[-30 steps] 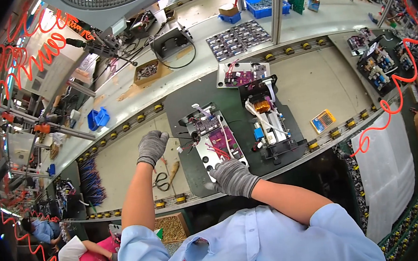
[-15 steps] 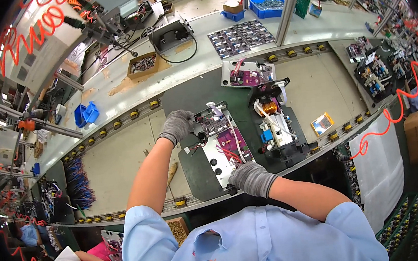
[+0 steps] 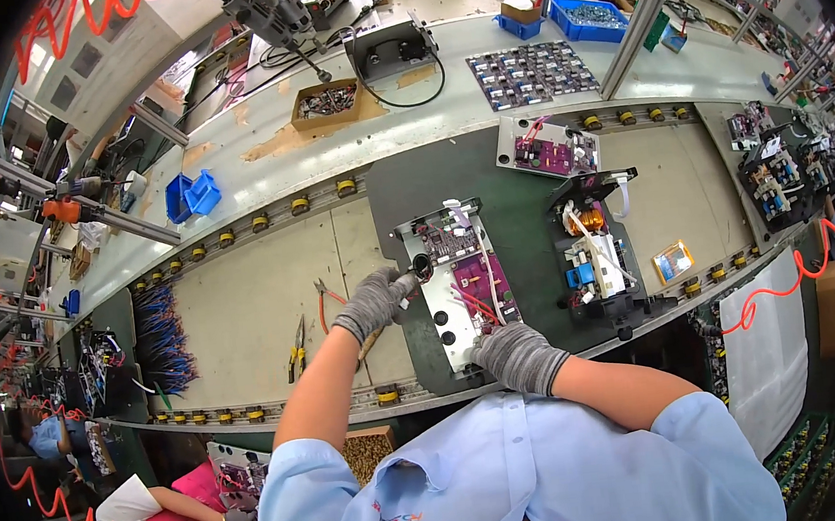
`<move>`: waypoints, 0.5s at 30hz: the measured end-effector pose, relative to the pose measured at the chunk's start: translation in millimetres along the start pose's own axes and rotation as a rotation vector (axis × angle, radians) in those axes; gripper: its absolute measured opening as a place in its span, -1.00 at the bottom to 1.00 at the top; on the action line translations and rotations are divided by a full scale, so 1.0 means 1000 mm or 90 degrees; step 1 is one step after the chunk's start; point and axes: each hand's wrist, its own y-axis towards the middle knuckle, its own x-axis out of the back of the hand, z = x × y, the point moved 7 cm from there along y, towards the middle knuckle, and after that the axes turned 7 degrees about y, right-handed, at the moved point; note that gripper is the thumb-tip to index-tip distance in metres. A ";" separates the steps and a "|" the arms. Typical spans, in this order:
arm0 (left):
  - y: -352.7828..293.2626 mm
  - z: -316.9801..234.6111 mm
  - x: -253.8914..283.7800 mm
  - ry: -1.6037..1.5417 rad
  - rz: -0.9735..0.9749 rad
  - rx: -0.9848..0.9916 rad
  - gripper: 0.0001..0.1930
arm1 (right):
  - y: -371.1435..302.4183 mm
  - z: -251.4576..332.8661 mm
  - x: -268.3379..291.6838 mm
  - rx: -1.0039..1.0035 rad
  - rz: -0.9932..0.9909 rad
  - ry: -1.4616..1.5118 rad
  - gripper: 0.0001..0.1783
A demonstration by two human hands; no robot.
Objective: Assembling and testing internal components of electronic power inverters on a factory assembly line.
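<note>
A metal plate (image 3: 439, 304) carrying a grey-populated circuit board (image 3: 447, 235) and a purple board (image 3: 481, 282) lies on the dark green mat in front of me. My left hand (image 3: 376, 302), in a grey knit glove, is closed at the plate's left edge, pinching a wire lead with a small white plug at the fingertips. Just beyond those fingers is a round black part (image 3: 422, 264). My right hand (image 3: 520, 358), gloved alike, grips the plate's near right corner, beside red wires (image 3: 475, 302); its fingertips are partly hidden. A white cable (image 3: 487, 264) runs along the boards.
Right of the plate stands a black-framed assembly (image 3: 593, 254) with a copper coil; behind it lies another purple-board plate (image 3: 549, 147). Yellow-handled pliers (image 3: 297, 350) and red-handled pliers (image 3: 330, 291) lie to the left. A power driver (image 3: 279, 18) hangs at the upper left.
My left hand has come from the plate's far left corner nearer to me, onto the loose wire lead. My right hand stays at the near corner. The view has shifted, uncovering the pliers.
</note>
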 end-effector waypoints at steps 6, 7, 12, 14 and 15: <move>0.013 -0.012 0.003 0.067 -0.005 -0.117 -0.59 | 0.001 0.000 -0.005 -0.050 -0.010 0.004 -0.81; 0.010 -0.025 0.007 0.031 0.024 -0.171 -0.63 | 0.000 0.001 -0.003 -0.047 -0.017 0.010 -0.81; 0.011 -0.038 0.037 0.137 -0.108 -0.528 -0.70 | -0.004 -0.001 -0.001 -0.047 -0.022 0.053 -0.82; 0.033 -0.003 0.050 -0.244 -0.059 -0.115 -0.75 | -0.010 -0.009 0.001 -0.044 -0.035 0.074 -0.78; 0.038 0.010 0.052 -0.242 -0.056 -0.114 -0.75 | -0.014 -0.009 0.004 -0.023 -0.049 0.087 -0.73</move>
